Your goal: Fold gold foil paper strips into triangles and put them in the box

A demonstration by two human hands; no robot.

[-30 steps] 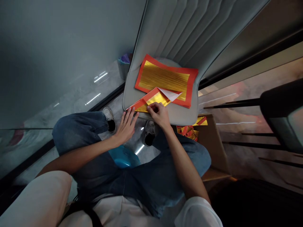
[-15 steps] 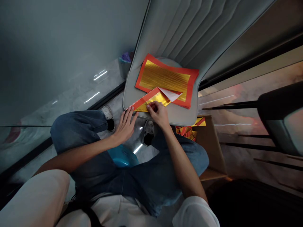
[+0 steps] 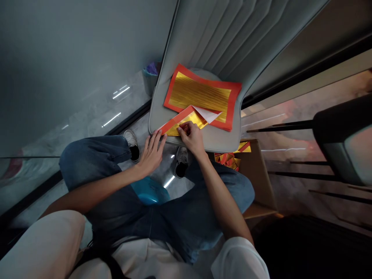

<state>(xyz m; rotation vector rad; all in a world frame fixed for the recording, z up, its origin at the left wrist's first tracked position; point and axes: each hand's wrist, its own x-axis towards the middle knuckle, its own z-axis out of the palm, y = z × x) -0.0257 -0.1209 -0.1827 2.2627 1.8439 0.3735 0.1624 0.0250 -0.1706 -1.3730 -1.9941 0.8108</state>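
A folded sheet of gold foil paper with an orange-red border (image 3: 186, 121) lies at the front edge of a grey padded seat (image 3: 216, 142), its white underside showing at a turned-back flap. My right hand (image 3: 192, 137) pinches this sheet near the middle of the fold. The fingertips of my left hand (image 3: 151, 153) rest spread at its left corner. Behind it, and partly under it, lies a flat gold sheet with a wide orange-red border (image 3: 200, 95). The folded sheet hides that sheet's near edge.
A cardboard box (image 3: 257, 176) beside the seat holds folded gold and orange paper pieces (image 3: 227, 159). A blue round object (image 3: 149, 190) sits between my knees. A small bin with a purple bag (image 3: 150, 79) stands behind the seat. A padded grey backrest (image 3: 229, 35) rises beyond.
The whole view has drifted slightly left. Both hands remain at the folded sheet, with my right fingertips shifted a little along it.
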